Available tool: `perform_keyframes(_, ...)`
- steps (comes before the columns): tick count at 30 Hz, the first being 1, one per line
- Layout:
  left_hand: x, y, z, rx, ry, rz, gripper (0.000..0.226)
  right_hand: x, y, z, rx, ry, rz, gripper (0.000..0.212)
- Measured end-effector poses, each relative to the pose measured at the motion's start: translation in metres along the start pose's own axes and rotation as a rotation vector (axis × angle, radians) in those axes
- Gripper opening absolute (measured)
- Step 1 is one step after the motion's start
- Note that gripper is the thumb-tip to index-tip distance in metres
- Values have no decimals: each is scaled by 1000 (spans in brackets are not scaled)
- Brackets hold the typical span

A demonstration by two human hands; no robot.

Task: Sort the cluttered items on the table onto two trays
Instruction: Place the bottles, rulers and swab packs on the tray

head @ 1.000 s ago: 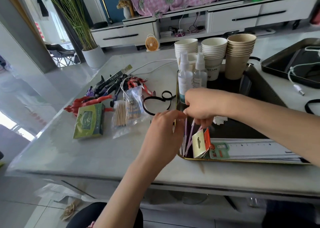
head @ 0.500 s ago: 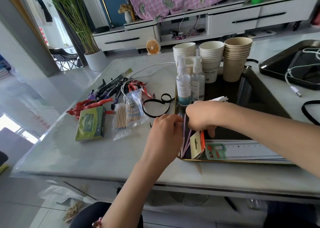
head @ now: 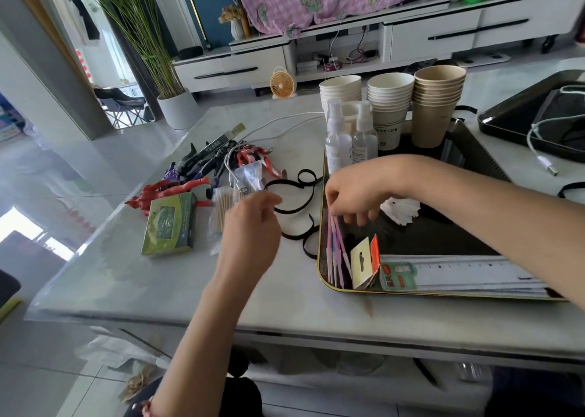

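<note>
Person, head view. Left hand (head: 253, 226) and right hand (head: 354, 188) are bare, and both forearms are uncovered as far as the frame edges. A small reddish-pink item (head: 146, 407) sits by the left arm at the bottom edge; it is too blurred to identify. A dark, black-looking garment (head: 243, 394) shows at the lower edge, plain, with no markings legible.

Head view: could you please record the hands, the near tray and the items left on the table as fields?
left hand: loosely curled, holding nothing, near black bands
right hand: fingertips at upper ends of pink sticks; grip unclear
near tray: pink sticks, ruler, spray bottles
on table: green box, toy figures, cotton swab bag, black bands
far tray: white cable
</note>
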State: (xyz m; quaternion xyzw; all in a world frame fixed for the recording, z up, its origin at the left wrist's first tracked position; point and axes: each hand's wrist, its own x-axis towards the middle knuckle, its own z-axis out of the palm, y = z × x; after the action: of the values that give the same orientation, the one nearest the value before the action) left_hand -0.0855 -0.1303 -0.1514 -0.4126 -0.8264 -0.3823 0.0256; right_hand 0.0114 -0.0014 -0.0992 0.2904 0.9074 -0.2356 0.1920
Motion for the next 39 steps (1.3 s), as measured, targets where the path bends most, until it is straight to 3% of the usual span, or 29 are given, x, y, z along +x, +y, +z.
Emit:
perform_keyframes(5, 7, -14, -18, -7, 17, -120, 34, -2, -13, -9, -37, 74, -74, 28)
perform_keyframes(12, 16, -34, -21, -4, 6, -212, 36, 13, -42, -6, 133, 97, -218, 24)
perform_keyframes(22, 40, -63, -1, 184, -199, -136, 49, 42, -52, -9, 216, 61, -179, 28)
perform_keyframes(26, 46, -64, 2, 187, -194, -176, 45, 46, -48, -10, 234, 77, -146, 28)
perform_keyframes(34, 46, -57, 14, 296, -173, -225, 74, 48, -49, -8, 198, 88, -136, 30)
perform_keyframes(37, 50, -60, 15, 152, -117, -294, 66, 46, -51, -8, 198, 101, -138, 30)
perform_keyframes(39, 50, -60, 12, 87, -120, -342, 44, 45, -50, -8, 204, 104, -138, 29)
